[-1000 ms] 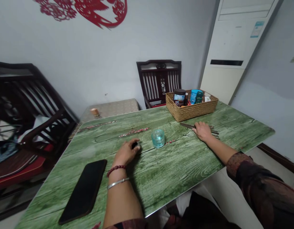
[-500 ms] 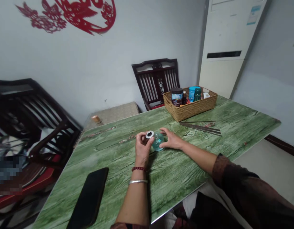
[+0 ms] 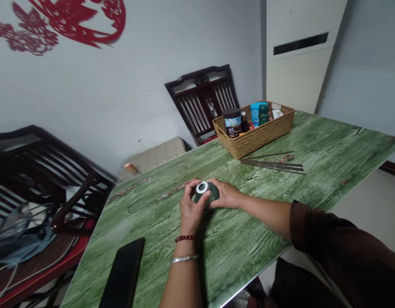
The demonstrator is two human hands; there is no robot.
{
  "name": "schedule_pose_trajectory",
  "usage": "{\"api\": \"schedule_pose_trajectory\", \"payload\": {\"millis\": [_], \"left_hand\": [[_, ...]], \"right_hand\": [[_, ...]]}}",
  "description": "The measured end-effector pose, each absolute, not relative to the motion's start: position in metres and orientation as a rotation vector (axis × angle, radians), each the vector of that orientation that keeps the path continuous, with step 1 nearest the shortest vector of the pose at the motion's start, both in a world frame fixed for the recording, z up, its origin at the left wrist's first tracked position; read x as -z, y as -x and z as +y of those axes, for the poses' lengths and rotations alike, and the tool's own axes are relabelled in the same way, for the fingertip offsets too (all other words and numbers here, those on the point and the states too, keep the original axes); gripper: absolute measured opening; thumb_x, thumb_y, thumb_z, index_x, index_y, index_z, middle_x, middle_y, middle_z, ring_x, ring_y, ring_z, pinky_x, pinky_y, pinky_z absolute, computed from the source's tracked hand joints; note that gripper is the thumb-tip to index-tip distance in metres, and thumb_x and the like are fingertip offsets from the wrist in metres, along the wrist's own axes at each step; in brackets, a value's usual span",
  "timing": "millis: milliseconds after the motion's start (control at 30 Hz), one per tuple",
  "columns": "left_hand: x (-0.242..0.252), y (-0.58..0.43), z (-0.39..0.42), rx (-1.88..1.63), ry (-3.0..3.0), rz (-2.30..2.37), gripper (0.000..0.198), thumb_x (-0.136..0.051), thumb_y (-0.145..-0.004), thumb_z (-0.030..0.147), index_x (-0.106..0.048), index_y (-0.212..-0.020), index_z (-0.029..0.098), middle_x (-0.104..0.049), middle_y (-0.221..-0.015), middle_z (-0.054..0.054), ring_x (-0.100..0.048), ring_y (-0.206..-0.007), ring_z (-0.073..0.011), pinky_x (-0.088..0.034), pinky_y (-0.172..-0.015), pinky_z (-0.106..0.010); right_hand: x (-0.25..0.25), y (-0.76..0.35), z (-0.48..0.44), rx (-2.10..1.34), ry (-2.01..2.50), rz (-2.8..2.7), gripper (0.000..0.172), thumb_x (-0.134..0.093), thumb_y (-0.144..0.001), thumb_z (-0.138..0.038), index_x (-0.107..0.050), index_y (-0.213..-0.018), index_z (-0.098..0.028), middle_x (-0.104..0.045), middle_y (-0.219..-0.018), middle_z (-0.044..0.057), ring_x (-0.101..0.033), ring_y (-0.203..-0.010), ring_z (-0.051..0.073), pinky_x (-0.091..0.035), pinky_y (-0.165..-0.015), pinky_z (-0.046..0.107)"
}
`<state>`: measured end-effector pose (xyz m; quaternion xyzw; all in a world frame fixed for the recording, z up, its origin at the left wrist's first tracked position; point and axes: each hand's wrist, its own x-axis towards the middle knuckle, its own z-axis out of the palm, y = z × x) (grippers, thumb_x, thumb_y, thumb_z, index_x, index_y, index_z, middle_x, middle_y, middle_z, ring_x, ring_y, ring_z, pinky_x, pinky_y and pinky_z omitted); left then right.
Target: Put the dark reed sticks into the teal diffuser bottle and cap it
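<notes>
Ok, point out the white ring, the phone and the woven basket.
White ring [image 3: 198,189]: head view, left part of its pale face.
Phone [image 3: 123,273]: head view, dark upper surface.
Woven basket [image 3: 264,137]: head view, long near wall.

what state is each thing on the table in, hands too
left hand: fingers curled around the white-ringed cap
white-ringed cap: gripped, at the glass jar; whether seated, unclear
right hand: curled against the glass jar
glass jar: partly hidden by the hands
phone: flat, dark
sticks: lying loose
basket: open-topped, holding containers
brown jar: upright, lidded
</notes>
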<state>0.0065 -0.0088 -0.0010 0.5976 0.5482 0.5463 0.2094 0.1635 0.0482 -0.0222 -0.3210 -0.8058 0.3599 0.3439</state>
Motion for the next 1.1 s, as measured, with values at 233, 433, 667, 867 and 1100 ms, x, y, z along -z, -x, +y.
{"api": "schedule_pose_trajectory", "payload": {"millis": [233, 433, 667, 867, 1100], "left_hand": [[0.001, -0.006, -0.012, -1.509, -1.692, 1.539, 0.044, -0.078, -0.077, 0.041, -0.063, -0.114, 0.022, -0.065, -0.125, -0.01, -0.062, -0.113, -0.0256, -0.045, -0.103, -0.044], [0.001, 0.001, -0.016, -1.427, -1.64, 1.347, 0.047, -0.071, -0.083, 0.042, -0.062, -0.126, 0.023, -0.062, -0.131, -0.011, -0.059, -0.12, -0.027, -0.043, -0.107, -0.045], [-0.003, -0.002, -0.014, -1.52, -1.791, 1.554, 0.053, -0.074, -0.079, 0.045, -0.061, -0.126, 0.026, -0.061, -0.121, -0.009, -0.06, -0.115, -0.0262, -0.046, -0.103, -0.046], [-0.008, 0.001, -0.019, -1.373, -1.793, 1.349, 0.051, -0.058, -0.092, 0.045, -0.051, -0.139, 0.026, -0.058, -0.138, -0.011, -0.055, -0.129, -0.0278, -0.039, -0.111, -0.049], [-0.014, -0.002, -0.019, -1.445, -1.85, 1.576, 0.066, -0.073, -0.079, 0.048, -0.049, -0.137, 0.026, -0.062, -0.122, -0.01, -0.059, -0.12, -0.0288, -0.041, -0.108, -0.051]], "right_hand": [[0.022, -0.165, 0.045, -0.931, 0.796, -2.087, 0.076, -0.084, -0.065, -0.032, -0.049, -0.131, -0.02, -0.069, -0.116, 0.008, -0.067, -0.106, 0.027, -0.049, -0.088, 0.036], [0.021, -0.166, 0.045, -0.905, 0.832, -2.107, 0.079, -0.085, -0.064, -0.035, -0.049, -0.132, -0.02, -0.069, -0.113, 0.008, -0.067, -0.102, 0.027, -0.049, -0.085, 0.035], [0.018, -0.167, 0.043, -0.928, 0.823, -2.112, 0.073, -0.085, -0.064, -0.035, -0.051, -0.128, -0.023, -0.068, -0.112, 0.005, -0.067, -0.101, 0.025, -0.049, -0.084, 0.033], [0.021, -0.166, 0.045, -0.917, 0.816, -2.111, 0.075, -0.086, -0.064, -0.038, -0.051, -0.129, -0.023, -0.068, -0.109, 0.005, -0.067, -0.101, 0.026, -0.049, -0.083, 0.034], [0.024, -0.165, 0.046, -0.934, 0.785, -2.082, 0.074, -0.087, -0.062, -0.037, -0.052, -0.126, -0.024, -0.068, -0.108, 0.004, -0.067, -0.099, 0.025, -0.049, -0.082, 0.034]]}}
